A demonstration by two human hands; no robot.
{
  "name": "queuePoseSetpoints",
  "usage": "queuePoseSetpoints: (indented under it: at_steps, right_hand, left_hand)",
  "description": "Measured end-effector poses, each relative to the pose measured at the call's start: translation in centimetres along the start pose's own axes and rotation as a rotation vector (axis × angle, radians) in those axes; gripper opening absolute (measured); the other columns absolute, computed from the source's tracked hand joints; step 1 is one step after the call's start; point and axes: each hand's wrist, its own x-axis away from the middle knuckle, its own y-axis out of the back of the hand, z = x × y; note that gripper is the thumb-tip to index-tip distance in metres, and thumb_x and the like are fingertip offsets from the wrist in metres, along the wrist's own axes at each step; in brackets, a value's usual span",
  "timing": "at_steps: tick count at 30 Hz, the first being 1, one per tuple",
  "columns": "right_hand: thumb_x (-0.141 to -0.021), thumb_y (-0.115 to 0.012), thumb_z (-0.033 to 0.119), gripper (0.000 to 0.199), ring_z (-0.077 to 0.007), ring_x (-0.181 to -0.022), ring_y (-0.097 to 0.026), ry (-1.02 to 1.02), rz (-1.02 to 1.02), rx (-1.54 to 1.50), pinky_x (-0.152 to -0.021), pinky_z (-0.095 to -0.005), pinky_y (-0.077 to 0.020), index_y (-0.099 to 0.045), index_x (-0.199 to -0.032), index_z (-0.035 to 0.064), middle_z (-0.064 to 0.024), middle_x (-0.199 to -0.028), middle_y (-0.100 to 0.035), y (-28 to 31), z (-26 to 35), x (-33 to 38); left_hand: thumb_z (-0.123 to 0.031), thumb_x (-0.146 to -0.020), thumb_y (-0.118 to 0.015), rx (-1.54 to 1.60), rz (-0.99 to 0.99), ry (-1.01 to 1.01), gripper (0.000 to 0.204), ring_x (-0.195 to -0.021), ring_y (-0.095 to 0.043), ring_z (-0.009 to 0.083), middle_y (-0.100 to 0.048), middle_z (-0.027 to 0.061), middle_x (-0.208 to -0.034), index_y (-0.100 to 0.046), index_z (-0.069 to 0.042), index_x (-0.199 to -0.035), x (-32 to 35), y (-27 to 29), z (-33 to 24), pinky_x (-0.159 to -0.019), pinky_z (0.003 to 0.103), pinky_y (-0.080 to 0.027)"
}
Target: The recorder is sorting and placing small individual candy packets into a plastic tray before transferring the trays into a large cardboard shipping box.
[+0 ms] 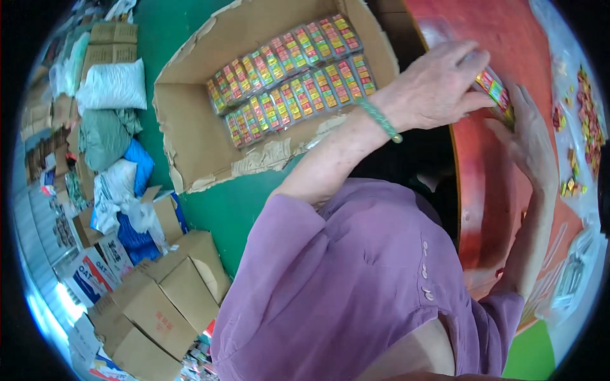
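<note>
Above the red table (480, 216), at its left edge, a narrow clear pack of small red, yellow and green wrapped pieces (494, 90) sits between my two hands. My left hand (441, 82), with a green bracelet on its wrist, curls its fingers and thumb around the far end. At the near end my right hand (532, 143) closes on the pack, its thumb on one side and fingers on the other. To the left, an open cardboard box (190, 120) holds two rows of similar packs (292, 76), standing side by side.
Loose wrapped pieces (589, 120) lie on clear plastic sheeting at the table's right side. Clear plastic trays (572, 270) are stacked nearer. On the left, closed cartons (155, 311), white sacks (113, 86) and a dark green bag (105, 140) stand on the green floor.
</note>
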Motion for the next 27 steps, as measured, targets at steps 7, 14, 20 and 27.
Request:
queuePoseSetpoints:
  at_steps: [7, 14, 20, 27]
  right_hand:
    - [-0.076, -0.054, -0.007, 0.059, -0.0429, -0.115, -0.059, -0.023, -0.023, 0.003, -0.099, -0.0438, -0.0468, -0.049, -0.134, -0.0009, -0.0237, -0.116, -0.059, -0.6, -0.9, 1.1]
    - [-0.075, -0.055, -0.004, 0.05, -0.0257, -0.093, -0.058, -0.153, 0.001, -0.11, -0.086, -0.0356, -0.0483, -0.051, -0.125, -0.0008, -0.0161, -0.096, -0.057, -0.2, 0.1, 1.2]
    - [-0.079, -0.059, 0.002, 0.043, -0.0226, -0.09, -0.057, -0.249, -0.032, -0.159, -0.081, -0.0345, -0.0484, -0.053, -0.122, -0.002, -0.0146, -0.097, -0.06, 0.6, 3.5, 0.5]
    - [-0.084, -0.07, 0.01, 0.046, -0.0323, -0.099, -0.067, -0.006, -0.14, -0.181, -0.085, -0.0425, -0.0514, -0.054, -0.125, -0.0012, -0.0199, -0.106, -0.067, -2.2, 11.2, -4.8]
  left_hand:
    - [-0.021, -0.094, -0.064, 0.183, -0.12, 0.214, 0.036, -0.104, -0.06, 0.0444, -0.058, 0.0281, -0.111, -0.06, 0.005, -0.118, -0.3, -2.2, -1.0, -0.089, 0.052, -0.052]
    - [-0.025, -0.088, -0.069, 0.423, -0.136, 0.463, 0.067, -0.118, -0.056, 0.0487, -0.055, 0.0357, -0.123, -0.044, 0.019, -0.131, -0.8, -1.7, -1.8, -0.102, 0.052, -0.046]
    - [-0.031, -0.081, -0.082, 0.556, -0.439, 0.662, 0.113, -0.143, -0.039, 0.0436, -0.031, 0.0364, -0.152, -0.008, 0.02, -0.151, 0.4, -0.7, -3.9, -0.121, 0.045, -0.03]
    - [-0.023, -0.08, -0.081, 1.081, -0.796, 0.713, 0.103, -0.124, -0.056, 0.0346, -0.052, 0.0266, -0.133, -0.017, 0.014, -0.151, 1.2, 2.7, -2.6, -0.108, 0.039, -0.044]
